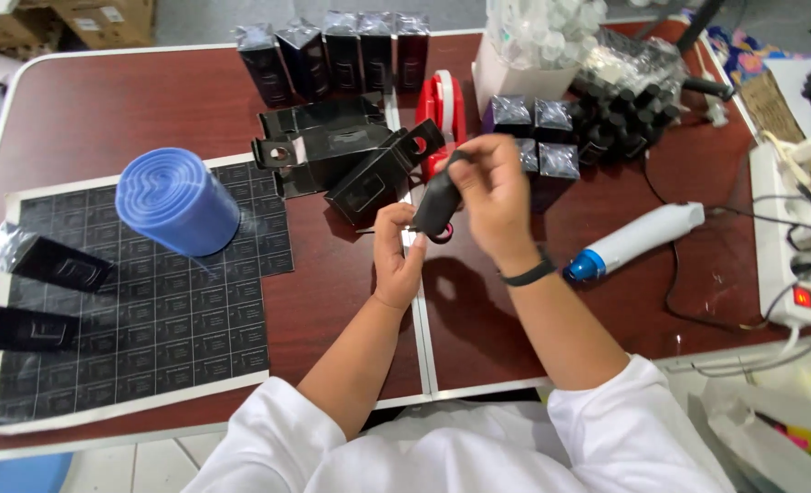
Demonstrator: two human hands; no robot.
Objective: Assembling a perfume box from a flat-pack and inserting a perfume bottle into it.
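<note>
Small black bottle (pixel 436 203) held above the table (pixel 332 301), mid-front. My right hand (pixel 492 196) curled closed around its top; my left hand (pixel 396 256) pinching its lower end. Flat black cartons (pixel 350 164) just behind, blue film roll (pixel 177 201) left, heat gun (pixel 633 239) right.

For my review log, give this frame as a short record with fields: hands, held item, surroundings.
left hand: left hand supports the lower end of the small black bottle
right hand: right hand grips its top
near the hands: flat black cartons, red tape dispenser
left side: blue film roll on a black label sheet
right side: white heat tool, power strip
surface: dark red table
</note>
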